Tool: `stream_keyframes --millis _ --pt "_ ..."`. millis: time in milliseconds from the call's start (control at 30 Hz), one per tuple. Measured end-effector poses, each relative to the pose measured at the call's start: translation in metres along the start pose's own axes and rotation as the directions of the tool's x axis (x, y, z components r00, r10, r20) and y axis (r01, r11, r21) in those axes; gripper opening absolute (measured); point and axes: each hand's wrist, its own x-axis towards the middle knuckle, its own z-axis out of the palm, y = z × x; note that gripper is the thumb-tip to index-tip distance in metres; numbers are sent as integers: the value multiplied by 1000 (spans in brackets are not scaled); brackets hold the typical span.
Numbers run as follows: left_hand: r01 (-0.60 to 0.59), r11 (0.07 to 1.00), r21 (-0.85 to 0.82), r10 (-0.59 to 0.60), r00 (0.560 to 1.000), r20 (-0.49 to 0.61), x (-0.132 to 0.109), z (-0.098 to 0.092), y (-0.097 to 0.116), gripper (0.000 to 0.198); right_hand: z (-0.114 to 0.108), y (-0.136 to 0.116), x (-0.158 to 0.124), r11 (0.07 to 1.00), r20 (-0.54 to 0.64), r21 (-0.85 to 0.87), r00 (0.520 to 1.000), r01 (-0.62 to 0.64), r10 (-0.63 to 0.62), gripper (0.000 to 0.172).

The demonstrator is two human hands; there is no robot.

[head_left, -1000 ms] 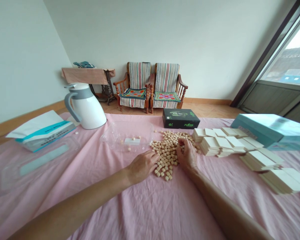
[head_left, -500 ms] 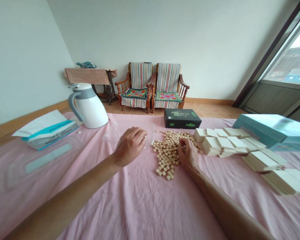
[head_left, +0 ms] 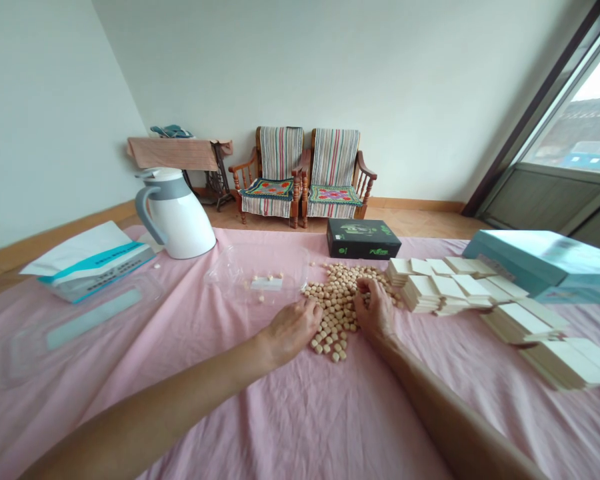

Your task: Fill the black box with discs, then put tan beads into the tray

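A heap of small beige wooden pieces (head_left: pixel 341 300) lies on the pink tablecloth (head_left: pixel 290 407). My left hand (head_left: pixel 293 328) rests at the heap's left edge, fingers curled down onto the pieces. At the heap's right side my right hand (head_left: pixel 375 308) is curled, its fingertips pinched among the pieces; what either hand holds is too small to see. A clear plastic tray (head_left: pixel 258 270) with a few of the same pieces stands just behind my left hand.
Stacks of pale flat boards (head_left: pixel 450 283) spread to the right, beside a teal box (head_left: pixel 545 260). A black box (head_left: pixel 363 238) sits behind the heap, a white jug (head_left: pixel 175 213) and a blue-striped packet (head_left: pixel 93 263) at the left. A clear lid (head_left: pixel 75 320) lies near-left.
Half a second ago my left hand was raised over the clear tray; it has come back down to the left edge of the heap. My right hand has stayed put.
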Motion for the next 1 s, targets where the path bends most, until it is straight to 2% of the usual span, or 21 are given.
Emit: stream_keyframes --millis 167,433,567,633,733,800,867,1000 --pt "83 996 8 -84 996 16 12 7 -1 21 0 0 0 1000 16 -6 1000 0 0 22" --pt "191 980 -48 -184 975 124 2 -6 0 26 2 3 -1 1000 13 4 1000 10 -10 22" --pt "145 984 -102 -133 984 116 -10 -16 6 26 2 3 0 1000 11 6 1000 8 -8 22" --pt "108 985 -133 -100 993 68 -15 -25 5 25 2 3 0 1000 10 5 1000 11 -11 22" --pt "104 983 -150 -122 986 -114 -16 -43 -7 22 2 2 -1 1000 9 7 1000 12 -12 22" --pt "134 978 -161 -175 945 -276 -14 -54 -23 20 2 2 -1 1000 2 12 1000 6 -6 23" --pt "166 974 -156 -216 894 -392 -11 -61 -40 21 2 2 -1 1000 -1 17 1000 2 -2 23" --pt "207 972 -108 -233 840 -489 -12 -63 -60 28 2 2 0 1000 -2 19 1000 3 -3 22"
